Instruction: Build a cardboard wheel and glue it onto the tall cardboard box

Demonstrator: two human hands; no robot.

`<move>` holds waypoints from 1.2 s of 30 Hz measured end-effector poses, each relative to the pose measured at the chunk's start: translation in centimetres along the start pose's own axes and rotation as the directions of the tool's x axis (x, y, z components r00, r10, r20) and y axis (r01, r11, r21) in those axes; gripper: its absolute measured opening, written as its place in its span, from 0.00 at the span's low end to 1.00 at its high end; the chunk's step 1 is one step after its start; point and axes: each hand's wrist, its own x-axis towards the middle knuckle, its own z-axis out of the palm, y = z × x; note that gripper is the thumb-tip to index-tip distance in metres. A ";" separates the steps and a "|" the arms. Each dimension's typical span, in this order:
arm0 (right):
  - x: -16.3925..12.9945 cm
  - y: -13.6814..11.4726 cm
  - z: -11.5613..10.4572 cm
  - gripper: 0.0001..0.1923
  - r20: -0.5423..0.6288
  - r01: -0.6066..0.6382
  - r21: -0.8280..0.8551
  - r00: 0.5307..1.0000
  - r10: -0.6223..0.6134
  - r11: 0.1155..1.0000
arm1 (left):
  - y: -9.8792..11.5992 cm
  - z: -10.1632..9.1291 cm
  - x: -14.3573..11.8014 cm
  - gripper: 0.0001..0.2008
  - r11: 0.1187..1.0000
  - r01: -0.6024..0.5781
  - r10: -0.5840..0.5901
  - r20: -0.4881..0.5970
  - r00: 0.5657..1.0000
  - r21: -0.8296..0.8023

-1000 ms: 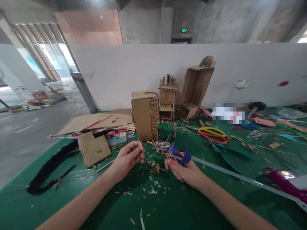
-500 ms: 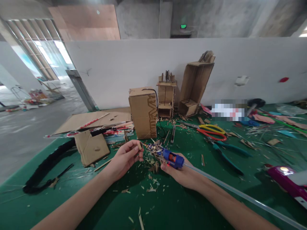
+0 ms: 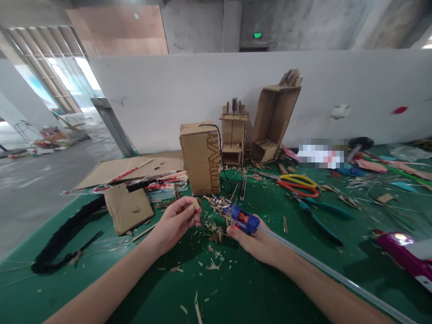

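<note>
My left hand point(image 3: 175, 221) pinches a small tan wood piece point(image 3: 196, 204) between thumb and fingers, just above the green table point(image 3: 236, 288). My right hand point(image 3: 254, 239) grips a blue glue gun point(image 3: 243, 219) with an orange trigger. The gun's nozzle points left toward the wood piece and is crusted with scraps; a small gap separates them. A long clear glue stick point(image 3: 330, 274) trails from the gun's back to the lower right. Wood shavings point(image 3: 214, 252) lie under both hands.
A cardboard box point(image 3: 200, 157) stands right behind my hands, with two cardboard models point(image 3: 256, 128) by the white wall. Yellow-red scissors point(image 3: 299, 184), teal pliers point(image 3: 317, 213), a purple tool point(image 3: 405, 256), a folded cardboard piece point(image 3: 128, 208) and a black strap point(image 3: 67, 234) lie around.
My right hand has drawn the glue gun left, closer to the wood piece in my left hand. The left hand has barely moved.
</note>
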 end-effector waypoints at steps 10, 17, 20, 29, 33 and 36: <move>0.0 -0.2 0.0 0.16 -0.038 0.054 0.012 0.998 -0.053 0.998 | 0.3 0.3 -0.1 0.04 0.999 0.012 -0.014 -0.039 0.999 -0.039; 0.0 -0.4 0.0 0.16 -0.023 0.036 0.007 0.999 -0.035 0.999 | 0.1 0.2 0.0 0.05 0.999 0.020 -0.022 -0.039 0.999 -0.046; 0.0 -0.8 -0.1 0.14 0.008 0.064 0.050 0.998 -0.065 0.997 | 0.1 0.1 0.1 0.04 0.999 0.012 -0.012 -0.027 1.000 -0.034; 0.1 -1.0 0.1 0.17 0.064 0.099 0.079 0.992 -0.105 0.992 | 0.0 0.2 0.1 0.05 1.000 -0.006 0.005 -0.032 0.999 -0.012; 0.1 -1.0 0.1 0.16 0.060 0.052 0.075 0.997 -0.057 0.996 | 0.1 0.3 0.0 0.05 1.000 -0.011 0.011 -0.030 0.999 -0.002; 0.2 -1.0 0.0 0.14 0.041 0.018 0.058 0.999 -0.020 0.998 | 0.0 0.2 0.0 0.05 1.000 -0.015 0.015 -0.026 1.000 -0.011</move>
